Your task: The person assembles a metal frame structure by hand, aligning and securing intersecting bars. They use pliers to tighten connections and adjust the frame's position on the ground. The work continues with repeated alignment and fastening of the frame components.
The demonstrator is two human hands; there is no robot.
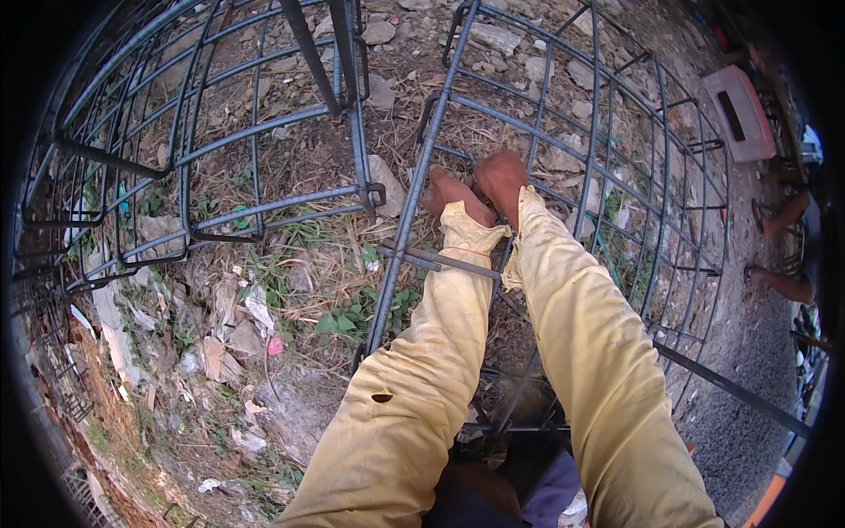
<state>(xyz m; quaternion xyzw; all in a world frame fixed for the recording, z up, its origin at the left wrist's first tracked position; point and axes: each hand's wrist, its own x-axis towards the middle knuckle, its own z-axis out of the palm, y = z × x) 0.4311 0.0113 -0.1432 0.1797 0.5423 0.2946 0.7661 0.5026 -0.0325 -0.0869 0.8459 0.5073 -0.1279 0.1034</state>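
Observation:
Both my arms wear yellow sleeves and reach forward onto a cage of dark steel bars lying on the ground. My left hand is closed around a long straight bar of the cage that runs up from the lower middle. My right hand rests right beside it on a cross bar, knuckles up, its fingers curled out of sight. The two hands almost touch. A short loose bar lies across under my left wrist.
A second steel-bar cage lies at the left. Under the cages are stones, dry grass, weeds and paper scraps. A reddish hollow block sits at the upper right. Another person's bare legs show at the right edge on grey gravel.

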